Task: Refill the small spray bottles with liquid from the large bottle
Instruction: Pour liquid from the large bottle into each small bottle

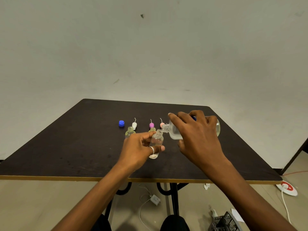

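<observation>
The left hand (140, 147) holds a small bottle (155, 144) just above the table (66, 147), leaning a bit right. The right hand (196, 135) grips the big bottle (173, 132), lying on its side. Its mouth points left and almost touches the small bottle's mouth.

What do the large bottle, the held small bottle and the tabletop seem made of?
The large bottle looks see-through, slightly frosted: plastic or glass. The small bottle is clear, glossy, likely plastic. The tabletop seems dark matte laminate, pale edge band.
</observation>
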Motion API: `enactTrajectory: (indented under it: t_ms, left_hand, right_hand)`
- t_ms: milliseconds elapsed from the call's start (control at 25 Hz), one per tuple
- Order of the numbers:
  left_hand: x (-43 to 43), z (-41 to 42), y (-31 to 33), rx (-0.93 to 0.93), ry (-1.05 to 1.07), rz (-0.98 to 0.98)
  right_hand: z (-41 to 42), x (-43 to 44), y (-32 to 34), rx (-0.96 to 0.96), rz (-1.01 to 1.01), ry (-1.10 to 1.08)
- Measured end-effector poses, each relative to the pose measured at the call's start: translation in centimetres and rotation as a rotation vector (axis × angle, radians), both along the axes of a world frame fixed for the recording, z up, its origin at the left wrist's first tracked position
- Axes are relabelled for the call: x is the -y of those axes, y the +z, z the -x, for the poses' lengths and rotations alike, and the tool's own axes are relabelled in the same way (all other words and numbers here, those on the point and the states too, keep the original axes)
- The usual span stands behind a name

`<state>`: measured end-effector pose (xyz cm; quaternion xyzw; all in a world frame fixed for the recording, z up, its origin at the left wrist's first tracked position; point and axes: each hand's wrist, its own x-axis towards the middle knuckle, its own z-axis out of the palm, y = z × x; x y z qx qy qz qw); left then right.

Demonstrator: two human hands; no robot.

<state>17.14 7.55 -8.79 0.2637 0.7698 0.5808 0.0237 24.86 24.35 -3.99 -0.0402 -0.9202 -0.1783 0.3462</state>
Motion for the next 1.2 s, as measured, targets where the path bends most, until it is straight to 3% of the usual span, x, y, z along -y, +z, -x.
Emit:
enactTrajectory:
  t_ms: [520,880,1200]
  left_hand:
    - [-0.1,-0.2,-0.2,0.001,-0.008,-0.036]
    - [-0.6,-0.1,-0.6,0.008,0.013,-0.068]
    - [-3.7,1.2,-2.0,-0.002,0.062,-0.114]
  right_hand:
    - [0.0,-0.4,0.1,0.053,0.095,-0.003]
    - [0.4,-3.0,0.4,0.146,0.686,0.128]
    - [1.4,-6.4,-0.8,0.071,0.905,0.042]
